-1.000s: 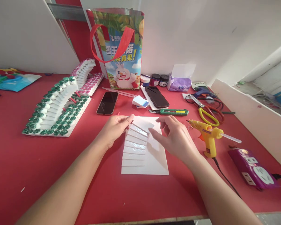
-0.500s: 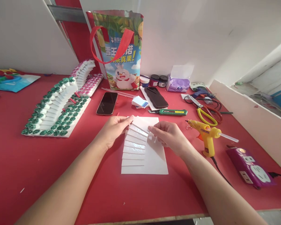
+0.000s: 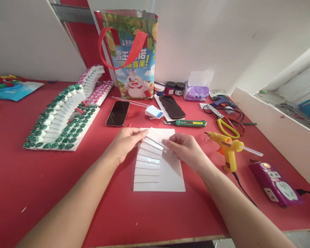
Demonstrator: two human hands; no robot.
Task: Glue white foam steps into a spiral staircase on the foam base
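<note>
A white board (image 3: pixel 172 179) lies flat in front of me. On its left part, several overlapping white strips (image 3: pixel 147 162) fan upward in a curved stair-like row. My left hand (image 3: pixel 127 143) pinches the left end of the topmost white strip (image 3: pixel 155 142) between thumb and fingers. At the strip's other end, my right hand (image 3: pixel 184 148) grips it with thumb and curled forefinger. The strip rests against the upper end of the row. Undersides of both hands' fingers are partly hidden.
Right of the board lie a yellow glue gun (image 3: pixel 229 150), a purple power strip (image 3: pixel 276 184) and scissors (image 3: pixel 223 122). Behind are a green utility knife (image 3: pixel 191 123), two phones (image 3: pixel 118 113), small cards (image 3: pixel 154 112) and a tall bag (image 3: pixel 136 79). Decorated stair models (image 3: pixel 62 120) stand left.
Both hands stay at the topmost strip with almost no movement. The whole view has shifted very slightly.
</note>
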